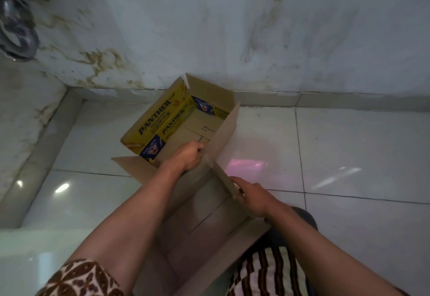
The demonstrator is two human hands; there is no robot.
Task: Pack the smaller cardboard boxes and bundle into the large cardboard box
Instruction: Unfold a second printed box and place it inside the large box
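Two open cardboard boxes sit on a pale tiled floor (349, 144), seen from above, with a stained white wall (232, 28) across the top of the frame. At centre, the yellow-printed box (162, 121) lies close to the wall, its flaps raised and its plain inside showing. Touching it, lower in the frame, is the plain brown box (204, 221), also open and apparently empty; which of the two counts as the large one is hard to judge from here. No bundle is in view.

Your left hand (189, 157) reaches from the lower left to the centre, fingers curled shut around the edge where the two boxes meet. Your right hand (252, 196), just right of centre, is closed in a pinch on the upright flap (226, 137) of the brown box.

Expect both boxes to be light and empty, with stiff walls but floppy flaps that bend at the crease. Hold a box by its walls or bottom corners, not a flap, which may fold or tear. The smooth tile will let them slide easily.
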